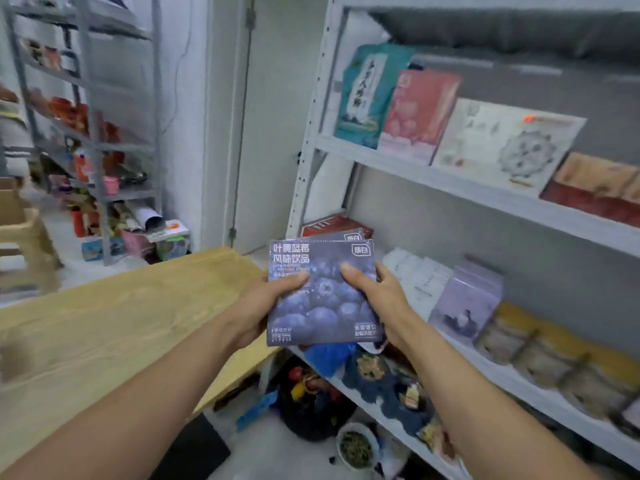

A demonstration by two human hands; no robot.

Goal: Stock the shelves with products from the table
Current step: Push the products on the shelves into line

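Note:
I hold a stack of blue blueberry-drink boxes [323, 306] in front of me, between the wooden table [104, 323] and the white shelf unit [485, 199]. My left hand [266, 303] grips the stack's left edge with the thumb on top. My right hand [374, 292] grips the right edge the same way. A second box peeks out behind the top one. The boxes hover just left of the middle shelf's front left corner.
The upper shelf holds a teal pouch [367, 95], a pink box [415, 116], a cream box [502, 143]. The middle shelf holds a red box [332, 225], white packets [419, 275], a lilac pouch [467, 303], yellow packs [540, 355]. A grey rack [93, 133] stands far left. Bags lie on the floor.

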